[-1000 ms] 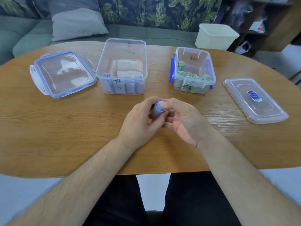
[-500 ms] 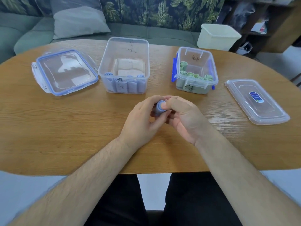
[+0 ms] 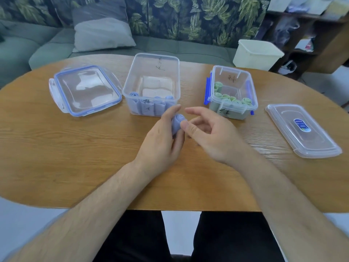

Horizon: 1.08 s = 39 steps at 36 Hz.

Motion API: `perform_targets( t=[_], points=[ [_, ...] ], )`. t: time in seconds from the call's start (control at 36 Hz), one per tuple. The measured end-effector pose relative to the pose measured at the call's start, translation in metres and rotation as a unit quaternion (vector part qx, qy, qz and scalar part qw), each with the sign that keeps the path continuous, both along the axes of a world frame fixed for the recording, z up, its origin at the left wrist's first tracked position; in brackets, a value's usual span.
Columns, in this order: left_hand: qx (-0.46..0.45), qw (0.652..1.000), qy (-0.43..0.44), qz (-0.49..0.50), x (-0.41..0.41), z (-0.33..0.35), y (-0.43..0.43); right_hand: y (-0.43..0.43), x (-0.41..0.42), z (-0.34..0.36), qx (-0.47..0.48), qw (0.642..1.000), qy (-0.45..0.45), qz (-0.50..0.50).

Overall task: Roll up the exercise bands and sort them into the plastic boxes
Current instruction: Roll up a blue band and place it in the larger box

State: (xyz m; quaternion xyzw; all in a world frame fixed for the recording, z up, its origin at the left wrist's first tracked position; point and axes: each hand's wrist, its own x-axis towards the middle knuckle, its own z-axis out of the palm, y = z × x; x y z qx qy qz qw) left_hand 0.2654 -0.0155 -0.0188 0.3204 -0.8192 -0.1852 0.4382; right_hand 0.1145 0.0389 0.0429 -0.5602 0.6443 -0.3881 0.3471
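- The left hand is raised just above the middle of the wooden table, wrist bent upward and its back towards the camera. Its fingers curl round a rolled blue band, with the forefinger standing up along the roll's left side.
- The roll stands on end in that grip, its spiral end facing up. It is over the table, just in front of the near wall of the larger clear box.
- The right hand is beside it, palm turned leftward and fingers loosely spread. The forefinger stretches out past the roll without touching it, and the thumb tip lies against the roll's right side. This hand grips nothing.
- Both forearms reach in from the near edge and converge towards the centre.
- The larger box is near the far edge, at the middle, with blue rolls lined up along its near wall.
- The smaller clear box, which has blue clips, is to the right of it, with green rolls standing along its near and left walls.
- A blue-rimmed lid lies flat towards the far left edge.
- A clear lid with a sticker lies by the right edge.
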Motion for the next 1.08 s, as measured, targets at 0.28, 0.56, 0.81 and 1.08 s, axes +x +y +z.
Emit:
perform_targets(
  t=[0.28, 0.56, 0.81, 1.08],
  points=[
    [0.035, 0.996, 0.002, -0.085, 0.025, 0.003, -0.005, -0.021, 0.013, 0.01, -0.025, 0.997, 0.064, 0.042],
    [0.108, 0.992, -0.018, -0.061, 0.041, 0.008, -0.009, -0.033, 0.029, 0.022, -0.043, 0.986, 0.154, 0.041],
    [-0.005, 0.998, 0.013, 0.065, 0.042, 0.013, -0.021, -0.052, 0.034, 0.045, -0.004, 0.991, 0.06, 0.119],
    [-0.02, 0.993, 0.052, 0.099, 0.045, 0.022, -0.047, -0.093, 0.039, 0.067, -0.039, 0.973, 0.165, 0.155]
  ],
)
